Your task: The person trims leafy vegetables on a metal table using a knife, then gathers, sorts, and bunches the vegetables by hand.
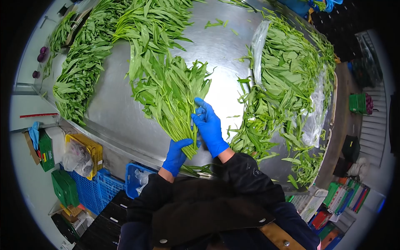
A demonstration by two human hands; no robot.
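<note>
A bunch of water spinach (168, 100) lies across the steel table, leaves pointing away from me and cut stems towards me. My left hand (175, 157), in a blue glove, is closed round the stem ends. At the bunch's right side is my right hand (208, 127), also blue-gloved. Its fingers are bent and pressed together against the stems and leaves; a small dark edge shows by the fingertips, too small to name. Loose stems (197, 168) lie at the table's near edge, just beyond my apron.
More bunches (83, 71) line the table's (112, 79) left and far sides. A large leafy heap (283, 62) with clear plastic (313, 121) covers the right. Blue crates (100, 187), a yellow crate (95, 151) and stacked boxes (346, 193) stand below. Another blue glove (329, 5) shows at the top.
</note>
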